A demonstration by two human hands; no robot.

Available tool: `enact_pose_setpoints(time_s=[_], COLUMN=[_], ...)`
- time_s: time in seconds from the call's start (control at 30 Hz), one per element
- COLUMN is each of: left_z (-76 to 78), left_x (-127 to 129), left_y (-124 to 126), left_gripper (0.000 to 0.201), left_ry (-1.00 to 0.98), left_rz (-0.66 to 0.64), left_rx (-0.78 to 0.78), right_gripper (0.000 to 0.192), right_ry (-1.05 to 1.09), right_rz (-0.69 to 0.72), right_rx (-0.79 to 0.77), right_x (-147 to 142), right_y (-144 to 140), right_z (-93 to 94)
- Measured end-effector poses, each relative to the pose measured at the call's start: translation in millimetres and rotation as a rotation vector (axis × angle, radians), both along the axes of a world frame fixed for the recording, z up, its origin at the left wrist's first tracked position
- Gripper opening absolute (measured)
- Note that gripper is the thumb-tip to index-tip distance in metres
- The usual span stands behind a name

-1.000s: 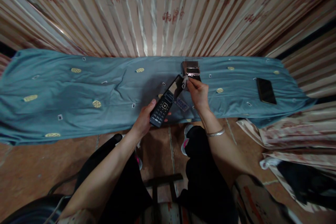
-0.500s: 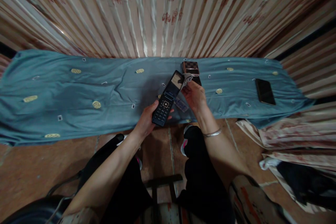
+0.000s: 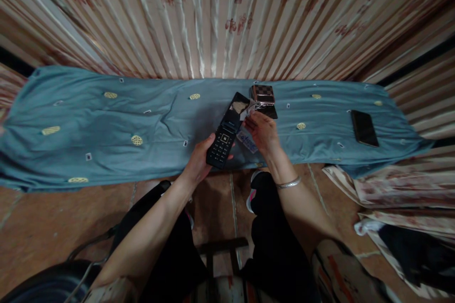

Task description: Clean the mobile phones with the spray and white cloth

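Your left hand (image 3: 199,163) sits just below the middle of the view, fingers wrapped around the keypad half of an open flip phone (image 3: 227,129), which slants up toward 1 o'clock with its screen at the far end. At 1 o'clock from that hand, your right hand (image 3: 262,131) is closed in a pinch on a small pale cloth (image 3: 248,109) that touches the phone's screen; a bangle (image 3: 288,183) circles that wrist at 5 o'clock from the hand. Under the phone and hands lies a small printed packet (image 3: 246,141) on the blue sheet (image 3: 106,137) that covers the long surface. Just beyond your right hand, at 12 o'clock, a second flip phone (image 3: 263,97) with a checkered lid stands open on the sheet. Well apart, at 3 o'clock, a dark smartphone (image 3: 364,128) lies flat on the sheet near its right end.
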State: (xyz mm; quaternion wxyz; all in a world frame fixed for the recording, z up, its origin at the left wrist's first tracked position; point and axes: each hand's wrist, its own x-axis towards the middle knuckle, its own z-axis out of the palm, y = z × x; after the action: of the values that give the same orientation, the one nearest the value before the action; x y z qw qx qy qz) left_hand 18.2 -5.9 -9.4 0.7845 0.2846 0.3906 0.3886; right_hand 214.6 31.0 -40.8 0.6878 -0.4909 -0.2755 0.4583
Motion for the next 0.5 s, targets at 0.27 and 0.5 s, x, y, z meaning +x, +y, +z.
enact_pose_setpoints(time_s=[0.27, 0.5], left_z=[0.6, 0.0], left_x=[-2.7, -7.1], left_y=[-0.8, 2.2], left_gripper=[0.033, 0.032], left_ry=[0.040, -0.002], left_rz=[-0.027, -0.041], left_rx=[0.026, -0.021], right_gripper=[0.011, 0.010], right_ry=[0.063, 0.050], right_rz=[-0.057, -0.108], right_rx=[0.005, -0.028], right_x=[6.1, 18.3], right_y=[0.7, 5.8], right_z=[16.0, 9.4])
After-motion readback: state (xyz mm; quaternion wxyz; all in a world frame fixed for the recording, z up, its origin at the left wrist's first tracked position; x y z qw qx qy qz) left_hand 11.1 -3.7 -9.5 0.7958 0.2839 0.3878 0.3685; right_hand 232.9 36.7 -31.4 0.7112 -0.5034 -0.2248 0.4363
